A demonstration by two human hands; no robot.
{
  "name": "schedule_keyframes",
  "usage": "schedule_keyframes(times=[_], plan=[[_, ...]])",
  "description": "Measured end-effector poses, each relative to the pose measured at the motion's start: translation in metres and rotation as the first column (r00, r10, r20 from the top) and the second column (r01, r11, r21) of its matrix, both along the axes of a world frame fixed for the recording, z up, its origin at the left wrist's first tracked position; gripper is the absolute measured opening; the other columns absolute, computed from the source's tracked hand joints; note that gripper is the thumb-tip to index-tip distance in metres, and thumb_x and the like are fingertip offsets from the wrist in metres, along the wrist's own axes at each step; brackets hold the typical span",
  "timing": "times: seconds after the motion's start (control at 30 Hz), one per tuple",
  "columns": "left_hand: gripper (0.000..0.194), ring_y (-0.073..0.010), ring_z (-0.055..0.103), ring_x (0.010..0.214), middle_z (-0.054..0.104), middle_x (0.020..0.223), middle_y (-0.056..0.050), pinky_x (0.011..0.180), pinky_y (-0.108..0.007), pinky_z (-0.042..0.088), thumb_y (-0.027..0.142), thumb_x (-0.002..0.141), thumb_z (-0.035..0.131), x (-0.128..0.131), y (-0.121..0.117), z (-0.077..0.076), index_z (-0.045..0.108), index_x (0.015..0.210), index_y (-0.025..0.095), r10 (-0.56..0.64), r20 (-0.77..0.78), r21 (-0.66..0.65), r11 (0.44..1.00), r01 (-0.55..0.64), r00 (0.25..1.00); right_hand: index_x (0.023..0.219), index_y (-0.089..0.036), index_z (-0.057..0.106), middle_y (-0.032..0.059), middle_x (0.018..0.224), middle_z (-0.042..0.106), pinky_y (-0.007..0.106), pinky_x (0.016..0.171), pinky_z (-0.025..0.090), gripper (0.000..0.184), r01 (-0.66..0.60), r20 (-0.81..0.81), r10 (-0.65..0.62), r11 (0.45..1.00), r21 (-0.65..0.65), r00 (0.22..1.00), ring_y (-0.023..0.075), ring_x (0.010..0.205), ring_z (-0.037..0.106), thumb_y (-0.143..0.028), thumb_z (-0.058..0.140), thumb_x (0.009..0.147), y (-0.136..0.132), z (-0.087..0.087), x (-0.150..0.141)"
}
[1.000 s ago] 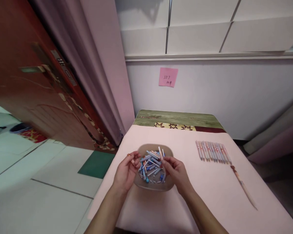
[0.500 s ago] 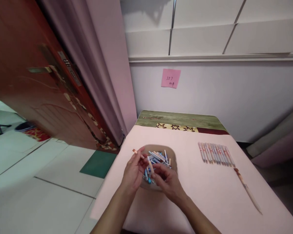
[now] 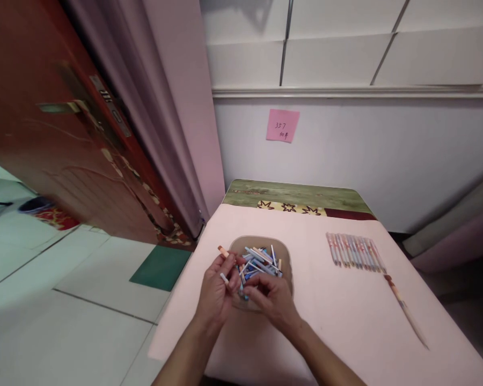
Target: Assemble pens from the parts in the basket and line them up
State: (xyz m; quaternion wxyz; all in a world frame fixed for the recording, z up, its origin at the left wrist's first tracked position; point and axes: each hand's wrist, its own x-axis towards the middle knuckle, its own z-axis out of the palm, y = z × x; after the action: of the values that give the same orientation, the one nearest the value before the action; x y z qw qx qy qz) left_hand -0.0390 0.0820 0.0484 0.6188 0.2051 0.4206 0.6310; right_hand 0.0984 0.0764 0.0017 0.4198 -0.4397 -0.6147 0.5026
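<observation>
Your left grip (image 3: 216,290) is closed just at the left side of the tub (image 3: 285,252), pinching an orange-ended piece (image 3: 223,251) between thumb and fingers, with a white-ended piece (image 3: 224,278) poking out lower down. Two slim pieces in one grip look like the weak point: if you press harder on one, the other may loosen, roll and drop outside the tub's left rim. Your right grip (image 3: 274,301) is curled over the near side of the tub, fingertips bent together; I cannot tell whether they have hold of anything. The heap of pen parts (image 3: 261,261) lies inside the tub, pieces crossing one another, so a hurried pull could flick a neighbour over the rim. Your fingers also cover the tub's near-left part, so you could easily pick the wrong piece there. Well to the right of the tub, a row of pens (image 3: 355,252) lies side by side on the desk (image 3: 338,332), with a lone pen (image 3: 407,312) farther right and nearer you; a wide rightward sweep from the tub could knock them askew
</observation>
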Motion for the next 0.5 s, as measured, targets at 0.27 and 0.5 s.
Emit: schedule_keyframes(times=[0.27, 0.5], plan=[[0.021, 0.0017, 0.032, 0.037, 0.07, 0.082, -0.006, 0.035, -0.014, 0.024, 0.025, 0.073, 0.074, -0.042, 0.0, 0.001, 0.058, 0.078, 0.011, 0.048, -0.043, 0.004, 0.999, -0.048, 0.998, 0.089, -0.021, 0.07, 0.0006, 0.071, 0.069, 0.023, 0.061, 0.042, 0.02, 0.226, 0.428, -0.267, 0.963, 0.146, 0.863, 0.0153, 0.064, 0.061, -0.034, 0.057, 0.083, 0.041, 0.0, 0.061], [0.026, 0.0019, 0.031, 0.035, 0.072, 0.081, -0.007, 0.034, -0.014, 0.022, 0.025, 0.069, 0.076, -0.039, -0.002, -0.003, 0.052, 0.071, 0.013, 0.034, -0.019, -0.031, 0.999, -0.034, 0.999, 0.089, -0.026, 0.07, 0.001, 0.089, 0.071, 0.022, 0.066, 0.038, 0.018, 0.037, 0.823, -0.195, 0.977, 0.208, 0.533, 0.0153, 0.081, 0.063, -0.026, 0.052, 0.088, 0.05, 0.002, 0.049]])
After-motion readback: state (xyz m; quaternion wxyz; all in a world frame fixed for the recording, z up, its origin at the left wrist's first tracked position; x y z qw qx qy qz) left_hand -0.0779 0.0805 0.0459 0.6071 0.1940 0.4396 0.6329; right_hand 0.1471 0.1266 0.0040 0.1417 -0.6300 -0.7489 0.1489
